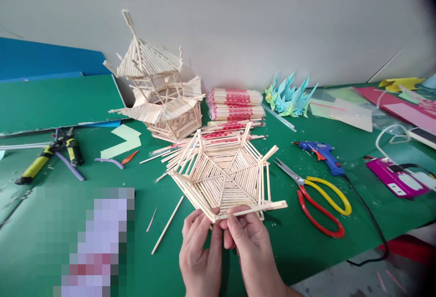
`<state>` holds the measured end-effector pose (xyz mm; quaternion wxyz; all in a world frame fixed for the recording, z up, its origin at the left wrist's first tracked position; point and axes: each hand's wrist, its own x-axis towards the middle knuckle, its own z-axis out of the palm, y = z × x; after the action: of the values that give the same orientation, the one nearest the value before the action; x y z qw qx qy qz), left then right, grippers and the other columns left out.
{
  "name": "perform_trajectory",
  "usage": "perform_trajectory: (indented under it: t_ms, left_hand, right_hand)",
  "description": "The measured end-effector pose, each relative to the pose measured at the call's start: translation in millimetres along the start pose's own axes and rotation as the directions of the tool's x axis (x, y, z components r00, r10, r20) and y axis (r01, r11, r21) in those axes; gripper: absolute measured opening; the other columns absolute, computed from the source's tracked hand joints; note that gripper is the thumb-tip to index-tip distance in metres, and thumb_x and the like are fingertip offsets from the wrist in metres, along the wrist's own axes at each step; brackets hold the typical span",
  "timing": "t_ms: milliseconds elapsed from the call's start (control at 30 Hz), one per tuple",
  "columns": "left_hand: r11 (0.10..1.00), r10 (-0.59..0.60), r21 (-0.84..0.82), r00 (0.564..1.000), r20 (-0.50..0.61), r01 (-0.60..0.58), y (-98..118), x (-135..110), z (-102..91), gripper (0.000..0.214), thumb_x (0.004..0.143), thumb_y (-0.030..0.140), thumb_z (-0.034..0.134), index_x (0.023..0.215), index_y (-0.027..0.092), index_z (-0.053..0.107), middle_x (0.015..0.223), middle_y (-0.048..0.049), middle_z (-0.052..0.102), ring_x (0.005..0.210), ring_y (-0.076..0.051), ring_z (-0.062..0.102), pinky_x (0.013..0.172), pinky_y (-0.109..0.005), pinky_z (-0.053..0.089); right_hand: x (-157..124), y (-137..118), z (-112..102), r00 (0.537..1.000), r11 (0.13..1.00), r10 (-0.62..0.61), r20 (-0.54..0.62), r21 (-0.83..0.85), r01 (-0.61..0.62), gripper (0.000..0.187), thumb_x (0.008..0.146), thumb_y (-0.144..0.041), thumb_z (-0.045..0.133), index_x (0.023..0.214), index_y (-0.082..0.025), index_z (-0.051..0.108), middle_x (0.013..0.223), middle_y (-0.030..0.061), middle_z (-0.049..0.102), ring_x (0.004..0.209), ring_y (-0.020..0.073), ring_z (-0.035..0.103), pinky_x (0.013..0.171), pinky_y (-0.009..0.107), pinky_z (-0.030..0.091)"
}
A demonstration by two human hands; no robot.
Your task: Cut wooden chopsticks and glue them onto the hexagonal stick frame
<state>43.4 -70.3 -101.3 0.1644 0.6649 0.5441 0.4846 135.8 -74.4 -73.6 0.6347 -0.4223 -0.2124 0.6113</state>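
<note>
- Fingers of the left hand [200, 247] are pinched together on the near corner of a hexagonal stick frame [207, 176].
- Thumb and fingers of the right hand [254, 242] are clamped on a pale stick strip [267, 208], held along the frame's near side; its free end points right. Whether the strip is fixed to the corner cannot be told.
- Frame location: centre of the green tabletop [289, 256], floor of close-laid sticks facing up, arms projecting at the corners.
- Behind the frame: loose sticks [163, 154], red-and-white wrapped stick packs [235, 111] and, to their left, a tiered stick pagoda [160, 111].
- Right of the frame: scissors [300, 181] with red and yellow handles, blades parted, tips near the frame; beyond them, a blue glue gun [323, 154], nozzle pointing left.
- Left of the frame: one single stick [167, 225] lying near the left hand; well apart, yellow-and-black-handled pliers [39, 164].
- Rear right: blue folded-paper ornament [289, 97] beside the packs.
</note>
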Motion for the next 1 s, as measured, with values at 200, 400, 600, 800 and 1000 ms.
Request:
perform_trajectory:
  t_ms: [200, 400, 600, 800, 1000]
  left_hand:
    - [1.000, 0.008, -0.009, 1.000, -0.001, -0.008, -1, -2, -0.1, 0.023, 0.081, 0.013, 0.056, 0.099, 0.025, 0.062, 0.095, -0.0025, 0.068, 0.095, -0.020, 0.057, 0.078, -0.032, 0.051]
    - [1.000, 0.024, -0.004, 1.000, -0.015, -0.024, 1, -2, 0.7, 0.025, 0.080, 0.015, 0.057, 0.104, 0.023, 0.060, 0.096, -0.0043, 0.067, 0.096, -0.021, 0.057, 0.081, -0.035, 0.050]
    - [0.999, 0.034, 0.016, 0.999, -0.011, -0.033, 1, -1, 1.3, 0.022, 0.082, 0.018, 0.057, 0.103, 0.024, 0.060, 0.097, -0.0043, 0.068, 0.096, -0.021, 0.056, 0.080, -0.034, 0.050]
    - [0.998, 0.050, 0.042, 0.998, -0.050, -0.048, -1, -2, 3.5, 0.018, 0.082, 0.018, 0.058, 0.099, 0.024, 0.062, 0.093, -0.0033, 0.069, 0.091, -0.020, 0.057, 0.077, -0.034, 0.051]
    - [0.996, 0.074, 0.043, 0.996, -0.044, -0.072, -1, -2, 1.0, 0.019, 0.081, 0.016, 0.059, 0.098, 0.023, 0.062, 0.095, -0.0035, 0.069, 0.091, -0.020, 0.058, 0.077, -0.034, 0.051]
  right_hand:
    - [1, 2, 0, 1.000, 1.000, 0.000, -0.029, -0.003, 0.000, 0.021, 0.074, -0.037, 0.069, 0.074, -0.018, 0.060, 0.060, -0.0032, 0.059, 0.043, 0.0042, 0.046, 0.045, 0.018, 0.038]
    - [1, -1, -3, 0.995, 0.996, 0.075, -0.058, 0.062, -0.071, 0.026, 0.067, -0.038, 0.075, 0.082, -0.018, 0.067, 0.062, -0.0027, 0.059, 0.044, 0.0033, 0.045, 0.045, 0.017, 0.037]
    - [1, 1, -6, 0.995, 0.995, 0.088, -0.039, 0.054, -0.086, 0.026, 0.070, -0.041, 0.072, 0.073, -0.016, 0.065, 0.056, -0.0042, 0.054, 0.040, 0.0024, 0.039, 0.042, 0.017, 0.031]
    - [3, 2, -10, 0.997, 0.998, 0.070, -0.017, 0.001, -0.070, 0.022, 0.072, -0.038, 0.071, 0.074, -0.016, 0.065, 0.061, -0.0033, 0.056, 0.039, 0.0007, 0.037, 0.040, 0.017, 0.027]
    - [3, 2, -11, 0.998, 0.998, 0.061, -0.016, -0.021, -0.061, 0.022, 0.074, -0.038, 0.069, 0.073, -0.017, 0.065, 0.060, -0.0043, 0.053, 0.038, 0.0012, 0.038, 0.039, 0.017, 0.024]
